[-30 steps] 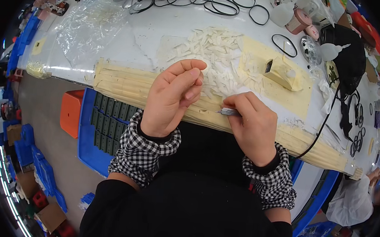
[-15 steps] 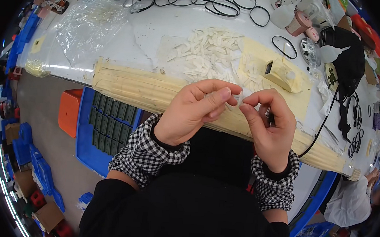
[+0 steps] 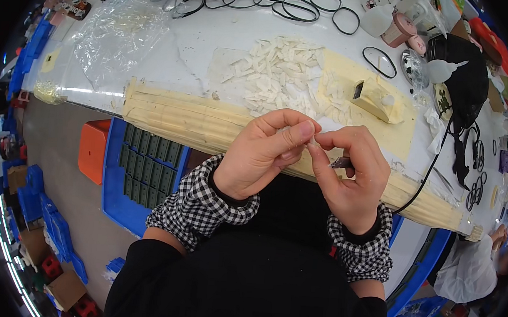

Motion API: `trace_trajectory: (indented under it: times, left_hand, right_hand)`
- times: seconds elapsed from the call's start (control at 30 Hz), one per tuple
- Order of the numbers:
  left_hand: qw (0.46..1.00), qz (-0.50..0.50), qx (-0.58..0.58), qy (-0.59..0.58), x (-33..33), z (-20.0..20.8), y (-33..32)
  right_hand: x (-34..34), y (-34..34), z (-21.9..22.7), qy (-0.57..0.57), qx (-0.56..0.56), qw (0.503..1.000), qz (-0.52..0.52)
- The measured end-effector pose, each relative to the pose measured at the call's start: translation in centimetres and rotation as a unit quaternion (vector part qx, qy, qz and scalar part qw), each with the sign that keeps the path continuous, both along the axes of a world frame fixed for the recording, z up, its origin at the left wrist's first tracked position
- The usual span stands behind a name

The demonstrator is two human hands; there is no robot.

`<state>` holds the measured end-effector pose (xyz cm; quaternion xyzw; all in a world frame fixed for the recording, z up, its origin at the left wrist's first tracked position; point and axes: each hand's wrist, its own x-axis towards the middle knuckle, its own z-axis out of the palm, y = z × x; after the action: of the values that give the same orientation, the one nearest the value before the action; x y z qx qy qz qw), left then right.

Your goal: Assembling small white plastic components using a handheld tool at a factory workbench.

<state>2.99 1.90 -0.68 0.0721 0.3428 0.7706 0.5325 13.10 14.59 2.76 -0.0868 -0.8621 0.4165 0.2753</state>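
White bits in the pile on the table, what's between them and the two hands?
In the head view, between the pile of white bits and the left hand and right hand lies the table's pale, ridged front edge strip.

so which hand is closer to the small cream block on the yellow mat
Right. The right hand is just below and left of the cream block, at the table edge. The left hand sits farther left, fingertips meeting the right's.

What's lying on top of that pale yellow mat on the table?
On the yellow mat lie a heap of small white pieces and a cream block. The left hand and right hand cover its near edge, so anything there is hidden.
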Motion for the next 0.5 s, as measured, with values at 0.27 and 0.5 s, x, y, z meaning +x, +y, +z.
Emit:
trace_trajectory:
  times: [0.27,0.5]
  left_hand:
    - [0.998,0.031,-0.050,0.016,0.3,0.8,0.4]
    - [1.000,0.002,-0.020,-0.024,-0.6,0.3,0.0]
  right_hand:
    - [0.2,0.6,-1.4,0.091,0.289,0.952,-0.037]
    - [0.3,0.5,0.0,-0.015,0.038,0.999,0.000]
